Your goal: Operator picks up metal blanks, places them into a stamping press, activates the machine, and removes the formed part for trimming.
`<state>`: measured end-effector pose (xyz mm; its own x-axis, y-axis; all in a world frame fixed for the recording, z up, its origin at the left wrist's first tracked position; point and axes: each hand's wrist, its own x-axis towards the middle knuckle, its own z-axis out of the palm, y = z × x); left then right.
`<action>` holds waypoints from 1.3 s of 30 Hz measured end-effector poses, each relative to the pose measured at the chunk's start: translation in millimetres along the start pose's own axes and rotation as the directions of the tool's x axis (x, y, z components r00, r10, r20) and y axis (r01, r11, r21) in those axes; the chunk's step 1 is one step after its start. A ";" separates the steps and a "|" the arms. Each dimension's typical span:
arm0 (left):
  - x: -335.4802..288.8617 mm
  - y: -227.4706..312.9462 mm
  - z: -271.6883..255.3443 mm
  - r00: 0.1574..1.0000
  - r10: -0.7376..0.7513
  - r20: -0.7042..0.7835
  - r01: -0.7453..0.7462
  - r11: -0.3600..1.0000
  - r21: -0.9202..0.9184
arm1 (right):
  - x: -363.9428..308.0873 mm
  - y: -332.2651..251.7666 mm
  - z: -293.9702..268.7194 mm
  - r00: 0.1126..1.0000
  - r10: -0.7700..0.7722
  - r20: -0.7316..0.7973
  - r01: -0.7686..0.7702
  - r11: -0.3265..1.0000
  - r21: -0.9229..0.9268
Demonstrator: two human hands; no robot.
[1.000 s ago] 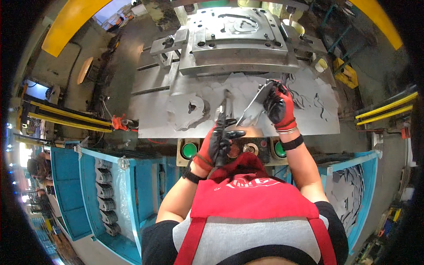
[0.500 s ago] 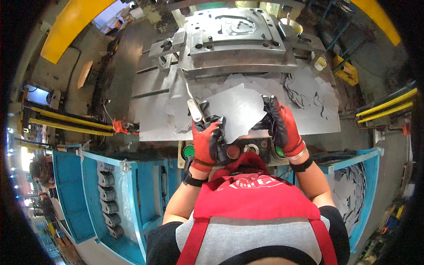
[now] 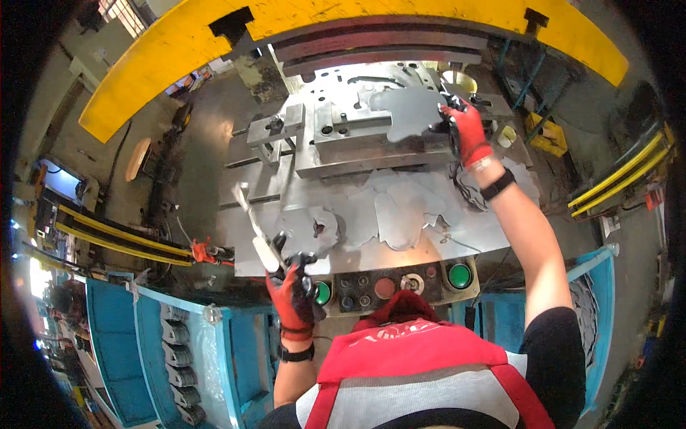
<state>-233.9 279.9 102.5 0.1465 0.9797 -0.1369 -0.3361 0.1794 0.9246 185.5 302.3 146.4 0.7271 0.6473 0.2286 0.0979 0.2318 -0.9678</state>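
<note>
My right hand [image 3: 466, 132], in a red and black glove, is stretched far forward, its fingers closed on the right edge of a flat grey sheet-metal blank [image 3: 411, 113]. The blank has an irregular outline and is held above the steel die [image 3: 379, 156], covering part of its top. Nearer to me on the left, my gloved left hand [image 3: 293, 289] is closed round a slim tool [image 3: 266, 250] with a pale handle and a thin shaft pointing forward. Its exact kind is unclear. More grey blanks [image 3: 401, 218] lie overlapping on the metal table between my hands.
The yellow press beam [image 3: 357, 13] spans the far side above the die. A control panel with a green button [image 3: 459, 275] lies along the near table edge. Blue bins [image 3: 221, 350] stand at both sides, with stacked formed parts in the left one. Yellow rails [image 3: 121, 239] flank the table.
My right hand has carried the blank forward from near my chest to above the die. My left hand has let go of the blank and moved left, keeping the tool. The yellow beam shows more fully.
</note>
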 end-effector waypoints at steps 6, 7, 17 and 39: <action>-2.0 8.5 -53.1 0.999 0.008 -0.043 -0.011 0.998 -0.054 | 113.4 78.8 28.2 0.980 -0.077 -0.182 0.069 0.996 -0.054; -7.4 5.6 -63.9 0.962 -0.066 -0.264 0.053 0.997 -0.053 | 117.8 84.7 47.9 0.984 -0.038 -0.172 0.026 0.997 -0.073; -5.4 -7.9 -88.9 0.879 0.087 -0.469 -0.058 0.995 0.076 | 128.7 63.5 46.4 0.998 -0.068 0.012 0.052 0.612 -0.789; 2.5 -194.7 -148.9 0.833 -0.290 -0.471 0.481 0.801 0.357 | -330.1 208.6 -175.4 0.776 0.518 -0.360 -0.630 0.629 -0.455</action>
<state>-306.7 260.7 -130.8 -0.2184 0.8063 -0.5497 0.1332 0.5826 0.8018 85.1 9.6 -149.5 0.8596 0.3611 -0.3615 -0.0878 -0.5925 -0.8007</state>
